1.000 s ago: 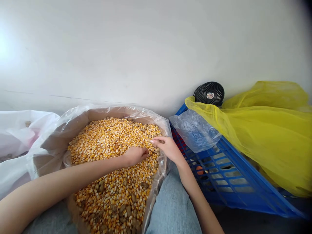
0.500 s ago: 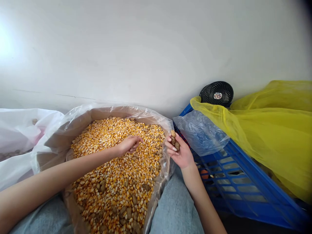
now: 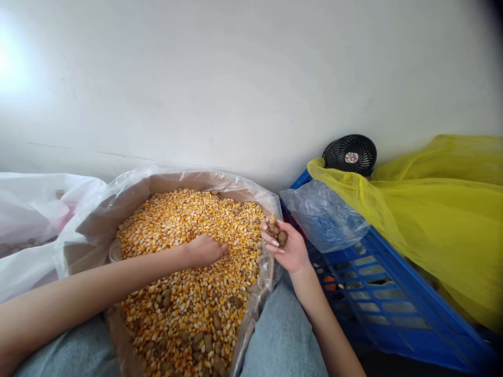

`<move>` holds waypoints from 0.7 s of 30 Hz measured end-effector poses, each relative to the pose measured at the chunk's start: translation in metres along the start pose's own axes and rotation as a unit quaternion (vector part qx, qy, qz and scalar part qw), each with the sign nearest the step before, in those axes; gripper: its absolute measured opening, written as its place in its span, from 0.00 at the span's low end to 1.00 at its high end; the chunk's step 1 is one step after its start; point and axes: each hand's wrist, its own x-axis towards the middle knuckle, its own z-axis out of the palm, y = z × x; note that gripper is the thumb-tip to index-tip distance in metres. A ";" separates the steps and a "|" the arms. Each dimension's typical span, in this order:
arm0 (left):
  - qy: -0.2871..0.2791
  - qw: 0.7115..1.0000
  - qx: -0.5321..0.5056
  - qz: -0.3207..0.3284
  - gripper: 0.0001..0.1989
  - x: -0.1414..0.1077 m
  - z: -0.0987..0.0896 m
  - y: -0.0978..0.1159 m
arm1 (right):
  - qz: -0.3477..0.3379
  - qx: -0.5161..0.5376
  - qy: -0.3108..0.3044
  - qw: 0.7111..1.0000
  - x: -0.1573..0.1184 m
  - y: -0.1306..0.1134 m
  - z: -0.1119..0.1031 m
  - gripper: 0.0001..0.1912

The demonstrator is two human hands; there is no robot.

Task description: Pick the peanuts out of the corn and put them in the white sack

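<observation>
A white wall (image 3: 236,78) fills the upper field. Between your denim-covered legs (image 3: 283,335) sits a cardboard box (image 3: 176,182) lined with clear plastic film (image 3: 251,195), filled with dried corn kernels (image 3: 184,220) and scattered peanut pods (image 3: 236,301), too many to count. Your right hand (image 3: 285,248) is at the box's 3 o'clock edge, palm up, its fingers (image 3: 269,238) half curled around what look like three pods (image 3: 277,229). Your left hand (image 3: 204,251) lies palm down near the box's centre, its fingers sunk among the kernels; you cannot tell whether they grip anything.

Risks: your right palm is partly open, so a tilt could roll pods back into the box or into the crate beside it. Pressure from your left hand could push pods deeper.

Counted: two hands; one box; one blue plastic crate (image 3: 432,335) at 3 o'clock; one black fan (image 3: 351,156) at 2 o'clock; one yellow mesh bag (image 3: 440,220); one clear plastic bag (image 3: 322,220); one white bag (image 3: 35,214) at 9 o'clock.
</observation>
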 end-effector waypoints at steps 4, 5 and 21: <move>0.021 1.000 0.014 0.003 0.11 0.000 -0.001 -0.002 | 0.003 0.013 0.005 1.000 0.000 -0.001 0.001 0.08; 0.023 0.999 0.019 0.011 0.11 0.000 -0.001 -0.001 | 0.003 0.015 0.010 1.000 0.001 -0.001 0.001 0.09; 0.069 0.997 0.039 0.013 0.07 -0.002 0.019 0.016 | -0.036 -0.843 0.024 0.535 -0.042 0.010 0.121 0.14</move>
